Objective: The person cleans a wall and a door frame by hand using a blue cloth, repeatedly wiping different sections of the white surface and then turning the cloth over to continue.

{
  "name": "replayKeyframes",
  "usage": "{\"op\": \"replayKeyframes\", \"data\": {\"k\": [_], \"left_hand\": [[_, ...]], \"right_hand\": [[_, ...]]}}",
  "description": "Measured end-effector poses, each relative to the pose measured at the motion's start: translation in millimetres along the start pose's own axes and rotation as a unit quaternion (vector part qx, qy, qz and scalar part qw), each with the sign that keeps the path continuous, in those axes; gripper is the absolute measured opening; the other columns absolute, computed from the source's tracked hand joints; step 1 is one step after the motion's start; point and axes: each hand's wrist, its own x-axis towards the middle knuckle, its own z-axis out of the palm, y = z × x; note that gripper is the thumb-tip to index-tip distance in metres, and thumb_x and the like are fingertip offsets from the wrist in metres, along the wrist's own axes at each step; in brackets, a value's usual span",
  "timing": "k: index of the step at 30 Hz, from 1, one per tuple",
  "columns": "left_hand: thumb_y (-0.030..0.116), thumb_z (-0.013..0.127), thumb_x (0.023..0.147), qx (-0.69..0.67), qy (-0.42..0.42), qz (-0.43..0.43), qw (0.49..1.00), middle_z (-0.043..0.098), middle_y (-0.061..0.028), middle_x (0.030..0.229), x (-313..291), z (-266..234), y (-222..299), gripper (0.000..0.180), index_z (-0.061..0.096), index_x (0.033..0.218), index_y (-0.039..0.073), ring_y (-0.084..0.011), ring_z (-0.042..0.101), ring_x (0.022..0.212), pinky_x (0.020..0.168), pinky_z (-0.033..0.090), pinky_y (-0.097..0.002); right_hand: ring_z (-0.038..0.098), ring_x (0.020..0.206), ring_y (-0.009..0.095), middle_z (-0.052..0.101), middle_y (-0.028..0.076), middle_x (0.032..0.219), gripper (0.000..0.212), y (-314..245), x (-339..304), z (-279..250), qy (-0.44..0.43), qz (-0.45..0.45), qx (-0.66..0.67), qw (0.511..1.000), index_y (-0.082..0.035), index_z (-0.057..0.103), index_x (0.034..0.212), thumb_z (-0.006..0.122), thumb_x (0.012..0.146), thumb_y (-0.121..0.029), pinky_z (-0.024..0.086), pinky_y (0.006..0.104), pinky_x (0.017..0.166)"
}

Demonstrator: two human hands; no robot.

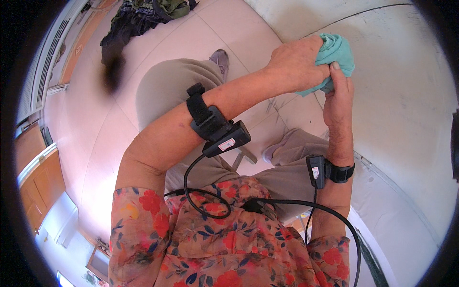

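Observation:
A crumpled teal cloth (340, 50) is bunched up between my two hands at the upper right. My left hand (299, 62) reaches across from the left, its fingers curled tightly into the cloth's near side. From below, my right hand (338, 98) grips the same cloth, with the thumb pressed up against it beside the left fingers. Folds of the cloth hide some of the right fingers. A loose corner of fabric hangs below the left hand. Each forearm wears a black strap with a small black box and a cable.
A pale, scuffed wall (397, 86) rises close by on the right. Dark clothing (148, 19) lies heaped on the pink tiled floor (205, 36) at the far left. Below my hands are my bent knees in grey trousers (167, 86). Brown wooden panels (43, 182) stand at left.

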Motion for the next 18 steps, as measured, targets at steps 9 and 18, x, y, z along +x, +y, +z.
{"op": "replayKeyframes", "data": {"k": [9,18], "left_hand": [[0.032,0.058,0.072,0.009,0.011,0.018,1.0,0.062,-0.0219,0.093,-0.6,1.8,-2.7,0.046,0.054,0.103,-0.002,-0.0378,0.06,0.089,0.08,0.046,-0.045],[0.031,0.058,0.071,0.009,0.016,0.028,0.999,0.062,-0.022,0.092,-1.3,2.4,-3.6,0.044,0.055,0.098,-0.003,-0.0381,0.06,0.088,0.079,0.046,-0.0452]], "right_hand": [[0.055,0.097,0.012,0.059,0.003,0.107,0.034,-1.6,0.8,-0.2,0.004,0.002,-0.029,1.0,-0.005,0.054,0.114,0.054,0.09,-0.028,0.043,0.0283,0.083],[0.055,0.099,0.013,0.059,0.005,0.11,0.038,-1.8,-0.3,-0.8,0.004,0.003,-0.033,0.999,-0.004,0.053,0.117,0.055,0.089,-0.03,0.042,0.0287,0.085]]}}
